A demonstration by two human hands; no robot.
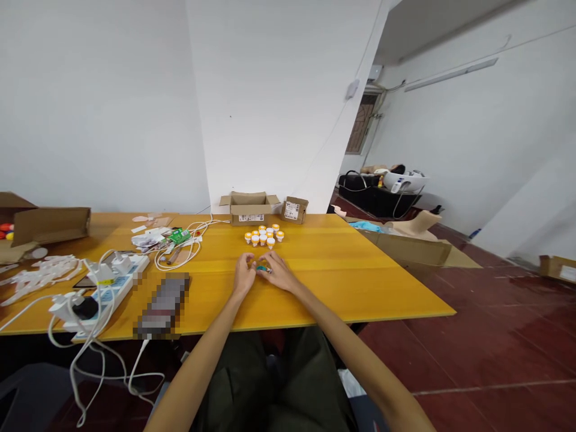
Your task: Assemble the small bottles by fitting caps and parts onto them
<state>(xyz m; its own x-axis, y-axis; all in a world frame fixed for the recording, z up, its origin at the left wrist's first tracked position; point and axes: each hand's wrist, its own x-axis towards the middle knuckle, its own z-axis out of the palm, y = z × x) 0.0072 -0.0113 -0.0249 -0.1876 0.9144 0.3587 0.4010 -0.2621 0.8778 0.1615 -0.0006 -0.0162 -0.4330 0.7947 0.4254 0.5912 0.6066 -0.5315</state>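
Over the middle of the table, both my hands are close together around a small teal object, too small to name. My left hand curls its fingers at the object's left end. On the other side, my right hand has bent fingers and thumb closed about it, hiding part of it. Just beyond my fingertips stands a cluster of several small white jars with orange-and-white lids.
Behind the jars stand an open cardboard box and a smaller box. To the left lie a power strip with tangled white cables, a blurred-out phone and a green packet. The table's edge runs at right.
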